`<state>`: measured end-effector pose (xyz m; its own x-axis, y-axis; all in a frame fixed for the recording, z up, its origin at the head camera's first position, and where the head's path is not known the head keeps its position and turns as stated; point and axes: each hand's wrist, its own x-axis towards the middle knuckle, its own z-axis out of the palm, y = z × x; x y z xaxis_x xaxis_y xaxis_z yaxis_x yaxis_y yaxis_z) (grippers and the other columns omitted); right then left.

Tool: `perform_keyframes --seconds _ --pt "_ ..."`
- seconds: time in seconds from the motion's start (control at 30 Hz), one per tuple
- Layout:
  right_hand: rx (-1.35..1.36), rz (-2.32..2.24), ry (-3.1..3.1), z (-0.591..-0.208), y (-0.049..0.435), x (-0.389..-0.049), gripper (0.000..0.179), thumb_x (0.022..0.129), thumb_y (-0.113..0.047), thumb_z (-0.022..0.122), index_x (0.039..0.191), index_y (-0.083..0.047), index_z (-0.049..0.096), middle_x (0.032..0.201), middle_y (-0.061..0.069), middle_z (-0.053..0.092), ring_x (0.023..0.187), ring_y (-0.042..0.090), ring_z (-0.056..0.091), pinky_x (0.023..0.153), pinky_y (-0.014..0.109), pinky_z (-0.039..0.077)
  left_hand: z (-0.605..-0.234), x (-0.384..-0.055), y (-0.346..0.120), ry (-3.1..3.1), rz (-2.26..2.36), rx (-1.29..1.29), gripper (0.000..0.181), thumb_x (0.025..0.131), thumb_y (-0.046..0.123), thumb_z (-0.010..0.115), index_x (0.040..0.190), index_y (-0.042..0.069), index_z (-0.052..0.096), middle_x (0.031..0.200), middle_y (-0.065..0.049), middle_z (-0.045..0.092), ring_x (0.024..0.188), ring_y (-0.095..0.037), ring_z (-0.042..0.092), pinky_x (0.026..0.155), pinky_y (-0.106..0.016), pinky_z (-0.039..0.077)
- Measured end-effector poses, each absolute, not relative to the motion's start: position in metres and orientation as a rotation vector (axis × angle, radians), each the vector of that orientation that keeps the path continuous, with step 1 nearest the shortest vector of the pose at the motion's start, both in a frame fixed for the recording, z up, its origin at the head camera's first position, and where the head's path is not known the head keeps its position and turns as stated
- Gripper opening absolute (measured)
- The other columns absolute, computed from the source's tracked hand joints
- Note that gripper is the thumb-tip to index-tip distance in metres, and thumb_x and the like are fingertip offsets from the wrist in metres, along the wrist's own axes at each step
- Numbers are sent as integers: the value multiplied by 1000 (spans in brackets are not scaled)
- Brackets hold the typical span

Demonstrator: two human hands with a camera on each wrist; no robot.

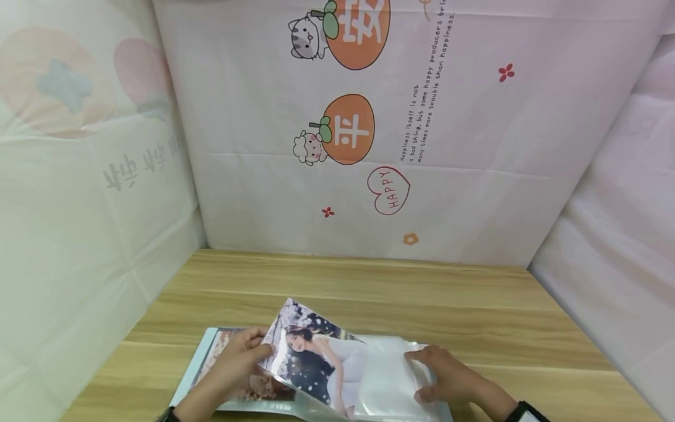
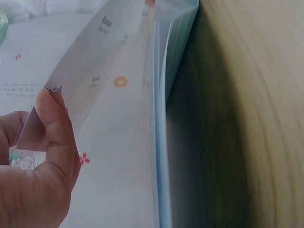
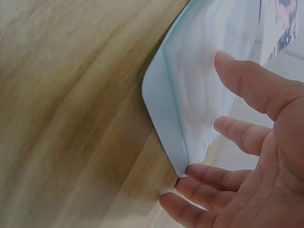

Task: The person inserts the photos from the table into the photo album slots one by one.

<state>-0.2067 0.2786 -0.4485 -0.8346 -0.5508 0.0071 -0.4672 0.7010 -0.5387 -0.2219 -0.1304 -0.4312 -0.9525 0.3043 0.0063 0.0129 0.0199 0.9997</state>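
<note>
My left hand (image 1: 237,358) pinches the left end of a photo print (image 1: 316,360) between thumb and fingers. The print shows a person in white against a dark, speckled background. It tilts up from an opened photo album (image 1: 191,370), its right end at the clear sleeve page (image 1: 392,375). In the left wrist view, the pale back of the print (image 2: 90,61) bears Kodak lettering. My right hand (image 1: 448,375) rests at the album's right edge, fingers spread. Its thumb (image 3: 237,71) lies over the sleeves in the right wrist view, the other fingertips along their edge.
Another photo (image 1: 263,388) lies in the album's left page, partly behind my left hand and the raised print. The album is near the front of a wood-grain table (image 1: 369,287). Printed white cloth (image 1: 253,193) hangs behind the table and along both sides.
</note>
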Motion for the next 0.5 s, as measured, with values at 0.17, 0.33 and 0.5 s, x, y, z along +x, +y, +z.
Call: perform_keyframes --seconds 0.17,0.33,0.5 --pt "-824 -808 2753 -450 280 -208 67 72 -26 77 127 2 51 121 24 46 110 47 41 84 63 36 -427 -221 -150 2193 2032 245 36 84 1 54 114 -16 47 86 -12 62 72 -19 58 58 -35 53" --pt "-826 -801 2761 -451 280 -208 67 73 -28 77 127 2 51 120 23 47 109 46 41 83 62 38 -421 -216 -168 2230 2085 160 36 84 0 53 115 -16 45 89 -13 64 71 -21 60 60 -35 53" --pt "-835 -759 2796 -450 279 -207 67 72 -29 77 126 1 52 120 21 48 108 43 43 82 59 40 -413 -212 -177 2299 2095 68 33 85 1 53 114 -13 47 86 -11 64 66 -20 59 58 -36 53"
